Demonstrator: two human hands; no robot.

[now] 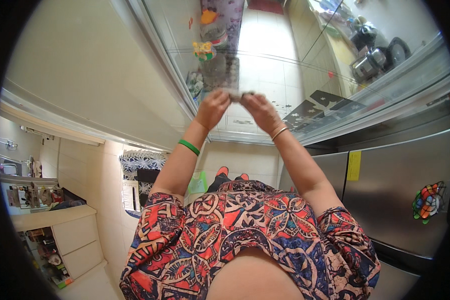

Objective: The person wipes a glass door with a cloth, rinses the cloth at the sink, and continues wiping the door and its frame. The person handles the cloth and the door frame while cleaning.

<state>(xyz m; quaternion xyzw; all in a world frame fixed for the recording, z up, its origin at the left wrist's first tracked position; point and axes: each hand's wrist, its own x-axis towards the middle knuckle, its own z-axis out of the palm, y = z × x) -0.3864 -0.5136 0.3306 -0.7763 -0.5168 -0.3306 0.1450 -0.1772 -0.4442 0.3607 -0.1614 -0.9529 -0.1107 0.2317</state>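
Observation:
Both my arms reach forward to a glass door (265,75). My left hand (214,107), below a green wristband, is closed with its fingertips pinched on one end of a small pale cloth-like strip (236,94). On the other end, the fingers of my right hand (261,109) are closed as well; a bangle circles that wrist. The strip is short, whitish grey and slightly blurred, so its exact kind is unclear. It spans the gap between my hands in front of the glass. Whether it touches the pane I cannot tell.
A steel refrigerator (400,190) with a yellow label and colourful ornament stands at right. A cream panel (85,65) fills the left. Behind the glass are a kettle (370,65), large bottles (214,35) and a tiled floor. A cabinet (75,240) sits lower left.

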